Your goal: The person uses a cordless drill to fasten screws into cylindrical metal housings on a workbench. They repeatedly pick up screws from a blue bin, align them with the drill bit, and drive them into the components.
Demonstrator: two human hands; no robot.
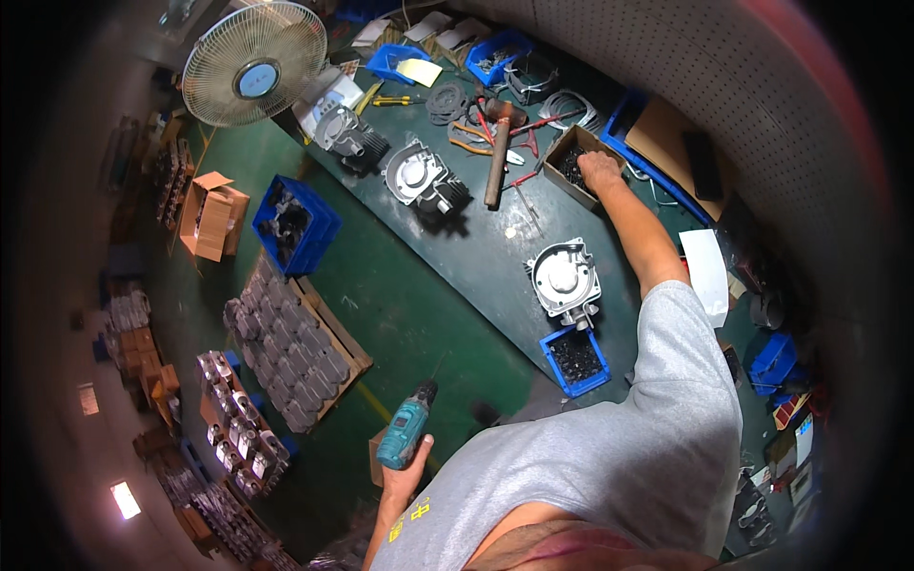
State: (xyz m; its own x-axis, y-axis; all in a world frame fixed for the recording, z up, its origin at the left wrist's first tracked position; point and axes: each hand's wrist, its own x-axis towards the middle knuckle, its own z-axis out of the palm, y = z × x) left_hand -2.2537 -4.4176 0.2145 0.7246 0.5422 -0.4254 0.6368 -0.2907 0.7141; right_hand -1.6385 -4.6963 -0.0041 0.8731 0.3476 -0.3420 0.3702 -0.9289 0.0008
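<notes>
My left hand [407,470] grips a teal and black cordless drill [407,430], held off the bench's near-left edge above the green floor. My right arm stretches over the bench. Its hand [598,171] reaches into an open cardboard box [571,181] of small dark parts, fingers bunched downward; what they hold is hidden. Nearer to me sits a round silver metal housing [564,276] with its open side up. Beside it stands a small blue bin [577,364] filled with small black pieces, probably screws.
Farther along the bench [476,276] are two more metal housings [419,176] [350,138], a hammer [498,157], pliers [476,143] and blue bins [497,55]. A fan [255,65] stands at the far end. On the floor are a blue crate [295,226] and a loaded pallet [290,347].
</notes>
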